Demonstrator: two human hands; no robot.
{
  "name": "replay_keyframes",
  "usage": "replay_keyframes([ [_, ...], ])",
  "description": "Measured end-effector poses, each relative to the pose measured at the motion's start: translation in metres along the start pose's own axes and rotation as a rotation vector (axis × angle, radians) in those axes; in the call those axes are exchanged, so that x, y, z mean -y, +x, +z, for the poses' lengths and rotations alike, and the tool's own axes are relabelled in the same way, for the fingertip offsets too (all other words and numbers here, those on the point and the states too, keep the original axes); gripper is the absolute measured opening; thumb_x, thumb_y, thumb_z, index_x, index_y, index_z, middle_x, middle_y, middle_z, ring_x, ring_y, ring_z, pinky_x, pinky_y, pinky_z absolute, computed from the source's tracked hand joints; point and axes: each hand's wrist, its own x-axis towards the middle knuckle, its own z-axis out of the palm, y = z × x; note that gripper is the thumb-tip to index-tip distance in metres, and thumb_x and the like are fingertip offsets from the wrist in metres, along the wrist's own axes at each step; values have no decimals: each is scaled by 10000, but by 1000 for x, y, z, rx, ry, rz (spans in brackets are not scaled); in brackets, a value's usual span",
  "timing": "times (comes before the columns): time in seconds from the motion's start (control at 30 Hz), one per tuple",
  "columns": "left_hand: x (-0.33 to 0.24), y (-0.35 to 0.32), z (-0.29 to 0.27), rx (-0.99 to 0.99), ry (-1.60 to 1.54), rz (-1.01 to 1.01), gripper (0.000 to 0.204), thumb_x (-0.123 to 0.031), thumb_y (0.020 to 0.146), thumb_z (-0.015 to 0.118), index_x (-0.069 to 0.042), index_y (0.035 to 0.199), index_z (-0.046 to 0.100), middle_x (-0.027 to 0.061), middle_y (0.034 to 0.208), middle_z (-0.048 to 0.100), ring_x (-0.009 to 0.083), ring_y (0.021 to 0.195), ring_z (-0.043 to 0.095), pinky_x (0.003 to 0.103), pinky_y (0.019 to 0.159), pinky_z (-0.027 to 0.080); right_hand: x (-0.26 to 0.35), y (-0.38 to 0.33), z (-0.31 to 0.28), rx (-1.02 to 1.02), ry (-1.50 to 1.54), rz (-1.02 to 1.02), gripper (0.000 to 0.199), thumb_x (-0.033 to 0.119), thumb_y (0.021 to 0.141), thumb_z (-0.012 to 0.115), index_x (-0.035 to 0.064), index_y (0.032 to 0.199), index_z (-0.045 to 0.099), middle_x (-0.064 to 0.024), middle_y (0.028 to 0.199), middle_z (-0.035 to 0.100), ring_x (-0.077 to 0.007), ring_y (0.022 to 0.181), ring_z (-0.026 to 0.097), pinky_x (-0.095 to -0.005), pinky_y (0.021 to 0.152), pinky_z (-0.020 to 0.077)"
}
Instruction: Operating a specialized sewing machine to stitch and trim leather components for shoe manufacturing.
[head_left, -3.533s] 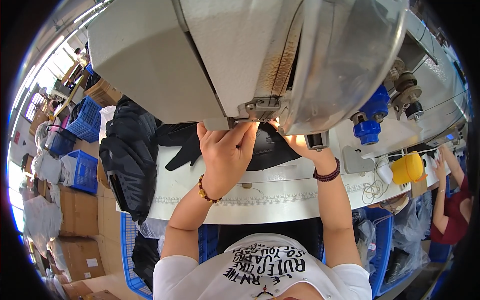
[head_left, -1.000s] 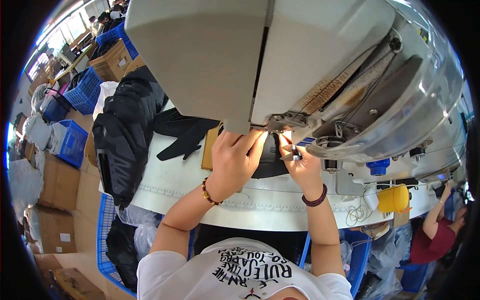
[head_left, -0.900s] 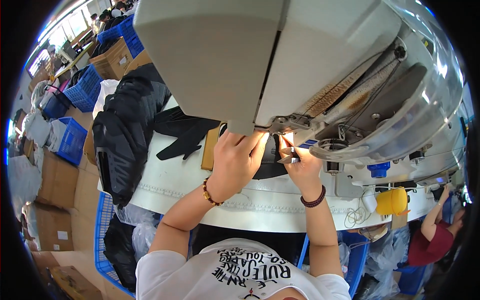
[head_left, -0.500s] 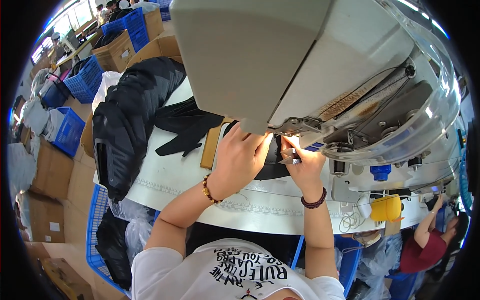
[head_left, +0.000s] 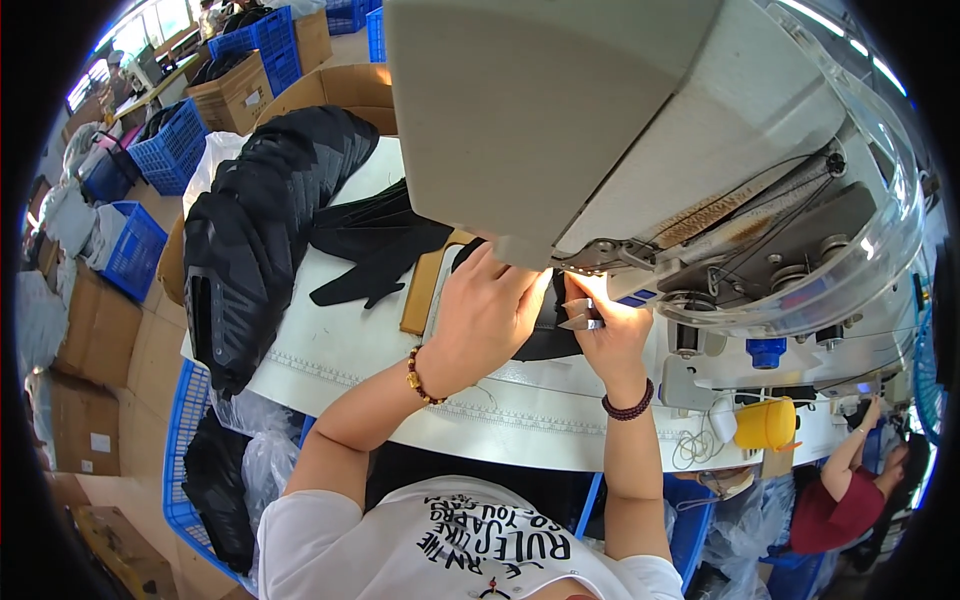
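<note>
Under the sewing machine (head_left: 640,150), the left hand (head_left: 485,320) presses black fabric (head_left: 545,335) flat while the right hand (head_left: 612,335) fingers pinch small snips (head_left: 580,315), seemingly trimming thread; next calls for a careful close cut.

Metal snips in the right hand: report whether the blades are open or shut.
Open, slightly: the metal snips in the right hand show two pointed blades with a narrow gap between them, tips aimed at the left hand.

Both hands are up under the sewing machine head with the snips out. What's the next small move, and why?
Probably close the small metal snips in the right hand on whatever thread runs at the needle area, though no thread shows clearly. The left hand already presses the black fabric piece flat under the machine head, and the snip tips point toward it.
</note>
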Motion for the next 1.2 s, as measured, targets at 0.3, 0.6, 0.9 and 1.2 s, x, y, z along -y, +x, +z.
replay_keyframes([
  [0.3,-1,0,-1,5,19,-5,207,13,708,613,-21,905,557,92,852,529,242,702,539,332,583,446,5,4,-2,38,-86,-40,310,12,679,621,68,982,652,-55,552,537,-88,440,483,-186,467,395],
  [0.6,-1,0,0,-5,16,-10,209,20,698,607,-25,897,561,88,847,533,240,701,539,330,585,449,1,-1,1,-33,-99,-100,296,15,698,602,66,986,649,-40,570,550,-71,464,493,-180,486,402],
  [0.9,-2,0,-1,2,26,-15,226,31,681,603,-29,895,563,87,860,535,243,710,541,331,595,454,4,5,0,-6,-99,-134,316,-11,671,609,59,978,646,-54,603,586,-79,483,515,-182,502,413],
  [1.2,-2,-1,-1,2,22,-30,237,34,678,606,-30,903,566,86,851,536,241,721,547,325,605,457,10,4,1,10,-37,9,314,-25,659,599,46,961,645,-44,582,564,-77,472,498,-177,497,400],
])
